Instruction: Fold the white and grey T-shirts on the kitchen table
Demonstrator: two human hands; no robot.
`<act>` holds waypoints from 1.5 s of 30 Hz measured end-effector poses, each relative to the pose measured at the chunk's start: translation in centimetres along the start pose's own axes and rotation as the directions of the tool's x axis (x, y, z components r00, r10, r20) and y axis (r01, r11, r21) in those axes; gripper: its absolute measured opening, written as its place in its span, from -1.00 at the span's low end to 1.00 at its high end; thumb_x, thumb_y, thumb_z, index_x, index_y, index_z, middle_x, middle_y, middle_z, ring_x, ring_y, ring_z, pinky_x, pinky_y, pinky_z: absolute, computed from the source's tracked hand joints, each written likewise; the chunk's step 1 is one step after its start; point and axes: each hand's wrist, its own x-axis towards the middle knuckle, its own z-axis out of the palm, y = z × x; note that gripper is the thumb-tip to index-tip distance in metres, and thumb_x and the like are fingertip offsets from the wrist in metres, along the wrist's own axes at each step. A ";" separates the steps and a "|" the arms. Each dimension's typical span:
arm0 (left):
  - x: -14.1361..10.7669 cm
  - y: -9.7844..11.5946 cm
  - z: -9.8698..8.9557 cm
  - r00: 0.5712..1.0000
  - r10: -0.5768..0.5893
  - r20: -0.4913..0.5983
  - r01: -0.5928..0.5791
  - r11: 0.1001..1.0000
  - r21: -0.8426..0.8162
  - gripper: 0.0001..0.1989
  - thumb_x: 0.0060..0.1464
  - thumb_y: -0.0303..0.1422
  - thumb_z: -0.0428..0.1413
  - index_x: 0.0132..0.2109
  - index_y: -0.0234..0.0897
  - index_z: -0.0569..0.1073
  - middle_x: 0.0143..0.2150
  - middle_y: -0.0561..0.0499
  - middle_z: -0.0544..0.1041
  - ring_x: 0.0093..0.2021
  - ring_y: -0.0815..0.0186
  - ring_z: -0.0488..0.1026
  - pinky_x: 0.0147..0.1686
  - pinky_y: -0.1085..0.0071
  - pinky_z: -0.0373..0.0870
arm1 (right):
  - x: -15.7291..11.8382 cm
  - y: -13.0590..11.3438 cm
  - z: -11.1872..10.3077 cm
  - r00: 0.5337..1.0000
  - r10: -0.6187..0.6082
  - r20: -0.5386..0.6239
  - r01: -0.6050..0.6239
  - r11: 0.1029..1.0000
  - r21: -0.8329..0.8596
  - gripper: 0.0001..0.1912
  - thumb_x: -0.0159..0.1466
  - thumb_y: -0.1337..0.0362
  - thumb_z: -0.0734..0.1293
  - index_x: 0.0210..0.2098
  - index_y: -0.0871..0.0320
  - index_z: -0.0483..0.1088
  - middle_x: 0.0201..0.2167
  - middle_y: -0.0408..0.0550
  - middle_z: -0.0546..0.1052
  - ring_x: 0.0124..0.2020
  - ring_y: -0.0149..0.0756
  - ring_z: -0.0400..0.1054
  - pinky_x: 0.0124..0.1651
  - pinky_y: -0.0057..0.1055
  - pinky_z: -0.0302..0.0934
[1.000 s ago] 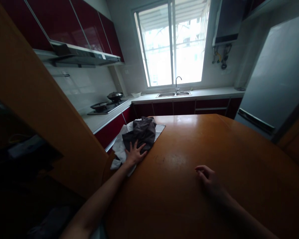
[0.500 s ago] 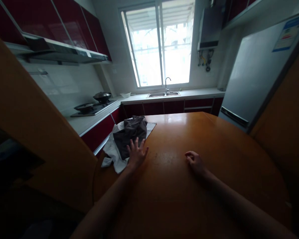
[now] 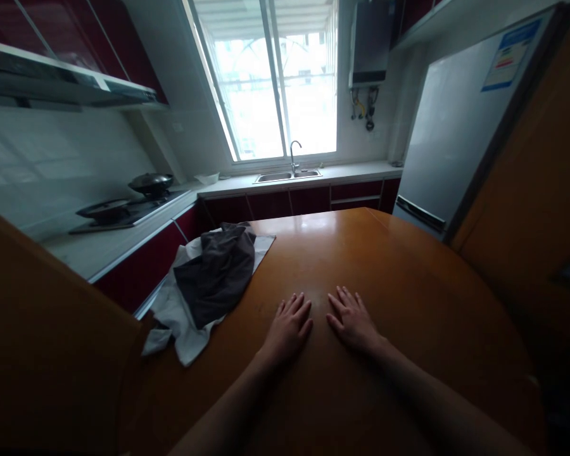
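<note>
Dark grey cloth point(image 3: 218, 272), crumpled over a white cloth point(image 3: 187, 339), lies by the wooden table point(image 3: 384, 272)'s left edge; I judge a snag could drag both off. I see it left of my left hand point(image 3: 287, 330) and right hand point(image 3: 354, 324), palms down, fingers slightly spread.

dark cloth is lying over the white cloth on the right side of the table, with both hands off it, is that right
Wrong side: the head view shows the dark cloth over the white cloth on the left side of the table. The left hand and right hand are indeed off it.
</note>
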 end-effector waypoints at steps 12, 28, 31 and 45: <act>-1.9 -0.5 0.0 0.998 0.024 -0.058 -0.019 0.995 0.099 -0.45 0.35 -0.28 -0.04 0.43 -0.04 0.13 0.48 0.01 0.07 0.46 0.08 0.00 0.38 -0.05 0.08 | -1.5 -1.4 1.2 0.998 0.045 0.037 -0.043 0.998 -0.046 -0.37 0.39 0.08 0.16 0.42 0.00 0.09 0.49 -0.11 -0.09 0.49 -0.10 -0.27 0.47 0.01 -0.33; -1.3 0.4 0.2 0.998 0.028 -0.048 -0.027 1.000 0.012 -0.50 0.34 -0.22 -0.03 0.37 -0.11 0.26 0.46 -0.05 0.11 0.46 0.10 -0.01 0.41 0.00 -0.04 | -1.5 -0.9 0.0 0.999 0.049 -0.007 -0.050 0.998 -0.049 -0.36 0.40 0.01 0.14 0.38 0.16 0.18 0.46 0.07 0.01 0.48 -0.13 -0.22 0.46 -0.06 -0.35; -1.4 0.4 0.3 0.999 0.029 -0.043 -0.028 1.000 0.014 -0.50 0.34 -0.22 -0.03 0.38 -0.11 0.25 0.47 -0.05 0.10 0.47 0.11 -0.01 0.41 0.01 -0.03 | -1.4 -0.9 0.1 0.998 0.060 0.002 -0.060 0.997 -0.048 -0.33 0.38 -0.01 0.17 0.39 0.14 0.18 0.46 0.06 0.01 0.48 -0.13 -0.21 0.46 -0.07 -0.36; -1.4 -0.2 0.1 0.998 0.047 -0.045 -0.047 0.999 0.009 -0.49 0.32 -0.24 0.01 0.38 -0.07 0.25 0.46 -0.04 0.11 0.46 0.09 0.01 0.40 -0.03 -0.01 | -1.2 -0.9 0.6 0.996 0.094 0.012 -0.093 0.995 -0.045 -0.35 0.38 -0.02 0.15 0.38 0.11 0.20 0.47 0.01 0.01 0.48 -0.12 -0.22 0.47 -0.06 -0.37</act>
